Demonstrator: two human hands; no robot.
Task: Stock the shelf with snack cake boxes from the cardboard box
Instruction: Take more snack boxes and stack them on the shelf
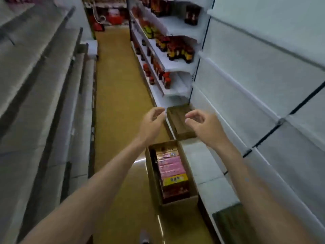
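Both my hands, left hand (pixel 152 120) and right hand (pixel 202 123), hung loosely curled and empty; the open brown cardboard box (pixel 177 202) of pink snack cake boxes (pixel 171 166) lay below them at lower centre, long axis running up-frame, about equally near both.

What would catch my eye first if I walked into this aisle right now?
Probably the two bare arms stretched down the aisle, left hand and right hand loosely curled and holding nothing. Below them, an open cardboard box of pink and yellow snack cake boxes sits on the floor beside the white shelf.
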